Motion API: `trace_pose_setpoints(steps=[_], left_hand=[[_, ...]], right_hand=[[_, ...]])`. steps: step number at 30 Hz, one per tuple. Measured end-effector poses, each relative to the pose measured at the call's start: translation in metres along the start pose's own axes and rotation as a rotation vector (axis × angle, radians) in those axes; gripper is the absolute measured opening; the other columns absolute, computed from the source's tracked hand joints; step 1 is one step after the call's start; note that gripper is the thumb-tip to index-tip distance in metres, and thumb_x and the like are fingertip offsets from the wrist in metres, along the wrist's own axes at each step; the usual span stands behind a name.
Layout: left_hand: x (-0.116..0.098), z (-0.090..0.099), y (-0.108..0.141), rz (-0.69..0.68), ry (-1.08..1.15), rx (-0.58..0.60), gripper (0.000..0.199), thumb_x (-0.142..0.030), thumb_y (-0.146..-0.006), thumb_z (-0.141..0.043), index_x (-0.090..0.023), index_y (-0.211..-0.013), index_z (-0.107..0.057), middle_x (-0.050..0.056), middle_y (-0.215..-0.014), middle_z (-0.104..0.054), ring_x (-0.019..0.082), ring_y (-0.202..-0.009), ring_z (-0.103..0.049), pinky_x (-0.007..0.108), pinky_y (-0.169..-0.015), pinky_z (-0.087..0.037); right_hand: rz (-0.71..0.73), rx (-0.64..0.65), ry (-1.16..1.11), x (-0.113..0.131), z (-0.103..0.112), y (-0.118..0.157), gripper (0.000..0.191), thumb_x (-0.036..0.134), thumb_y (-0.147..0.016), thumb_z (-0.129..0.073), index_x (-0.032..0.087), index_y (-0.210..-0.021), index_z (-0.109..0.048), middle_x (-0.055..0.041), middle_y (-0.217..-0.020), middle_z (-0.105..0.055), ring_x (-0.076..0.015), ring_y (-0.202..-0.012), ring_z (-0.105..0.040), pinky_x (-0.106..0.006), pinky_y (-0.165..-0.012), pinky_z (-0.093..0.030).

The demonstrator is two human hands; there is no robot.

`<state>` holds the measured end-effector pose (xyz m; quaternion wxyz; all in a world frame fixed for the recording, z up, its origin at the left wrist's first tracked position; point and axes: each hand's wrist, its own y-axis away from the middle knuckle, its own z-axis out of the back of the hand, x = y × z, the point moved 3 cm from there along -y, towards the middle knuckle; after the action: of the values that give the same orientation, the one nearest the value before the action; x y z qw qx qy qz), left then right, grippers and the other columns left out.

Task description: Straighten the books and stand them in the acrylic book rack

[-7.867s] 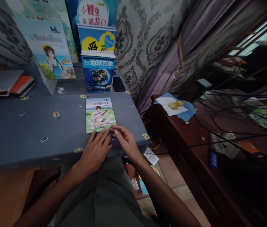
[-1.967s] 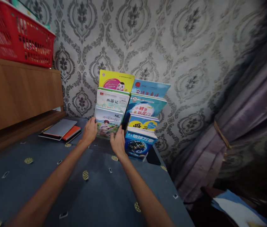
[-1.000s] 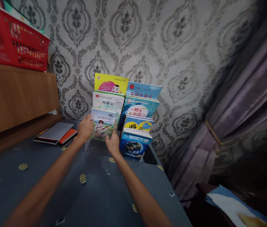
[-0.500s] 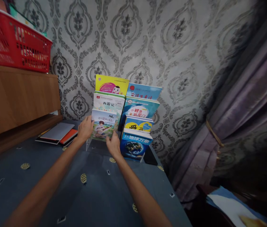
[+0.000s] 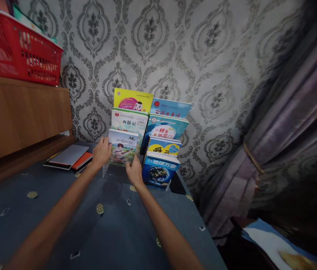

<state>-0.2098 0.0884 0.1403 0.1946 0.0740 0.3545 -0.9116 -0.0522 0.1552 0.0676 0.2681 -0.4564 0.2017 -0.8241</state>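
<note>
Between my two hands stands a book (image 5: 121, 148) with a guitar player on its cover, leaning back in a clear stepped book stand (image 5: 106, 170). My left hand (image 5: 102, 151) grips its left edge, fingers curled behind. My right hand (image 5: 134, 169) pinches its lower right edge. Behind it rise a pale green-and-white book (image 5: 129, 120) and a yellow book (image 5: 132, 99). The right column holds a blue globe book (image 5: 158, 174), a yellow-and-blue book (image 5: 162, 148), a teal book (image 5: 166, 129) and a light blue book (image 5: 171, 108).
A dark flat object (image 5: 177, 183) lies right of the stand. Notebooks (image 5: 68, 156) lie at the left beside a wooden cabinet (image 5: 26, 116) carrying a red basket (image 5: 35, 56). Patterned wall backs the cloth-covered table (image 5: 113, 232); a purple curtain (image 5: 231, 202) hangs at right.
The view has shifted very slightly. Both hands keep the same hold on the guitar-player book, with no clear movement of it in the stand.
</note>
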Motion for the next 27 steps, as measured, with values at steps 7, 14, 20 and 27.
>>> trace_pose_setpoints(steps=[7,14,20,27], left_hand=[[0.002,0.001,0.003,0.011,0.017,0.027,0.024,-0.026,-0.098,-0.041,-0.016,-0.116,-0.053,0.017,-0.119,-0.058,0.032,-0.103,-0.066,0.04,-0.08,-0.052],[0.01,-0.002,0.013,0.002,0.031,0.028,0.035,-0.022,-0.098,-0.039,-0.012,-0.129,-0.05,0.019,-0.124,-0.058,0.033,-0.106,-0.065,0.041,-0.085,-0.052],[0.071,-0.02,0.034,0.078,-0.065,0.048,0.041,-0.02,-0.097,-0.039,-0.011,-0.136,-0.049,0.02,-0.128,-0.059,0.032,-0.12,-0.058,0.042,-0.098,-0.048],[0.166,-0.032,0.047,0.324,-0.282,0.265,0.049,-0.036,-0.095,-0.043,-0.004,-0.13,-0.056,0.031,-0.14,-0.052,0.043,-0.136,-0.043,0.063,-0.106,-0.038]], right_hand=[[0.01,-0.017,-0.009,0.003,0.003,0.001,0.064,0.024,-0.084,-0.052,0.005,-0.144,-0.045,-0.0233,-0.128,-0.064,-0.0335,-0.12,-0.062,-0.047,-0.104,-0.048],[0.007,0.036,0.014,0.009,0.009,0.009,0.068,0.022,-0.085,-0.049,0.0,-0.149,-0.037,-0.0261,-0.129,-0.062,-0.0331,-0.113,-0.065,-0.047,-0.101,-0.05],[0.218,0.127,0.046,0.02,0.015,0.065,0.064,0.02,-0.096,-0.036,0.006,-0.157,-0.024,-0.0256,-0.157,-0.036,-0.0298,-0.118,-0.064,-0.046,-0.099,-0.054],[0.385,0.454,0.117,0.008,0.015,0.156,0.063,0.016,-0.098,-0.04,0.021,-0.159,-0.027,-0.0181,-0.162,-0.032,-0.025,-0.11,-0.069,-0.042,-0.092,-0.061]])
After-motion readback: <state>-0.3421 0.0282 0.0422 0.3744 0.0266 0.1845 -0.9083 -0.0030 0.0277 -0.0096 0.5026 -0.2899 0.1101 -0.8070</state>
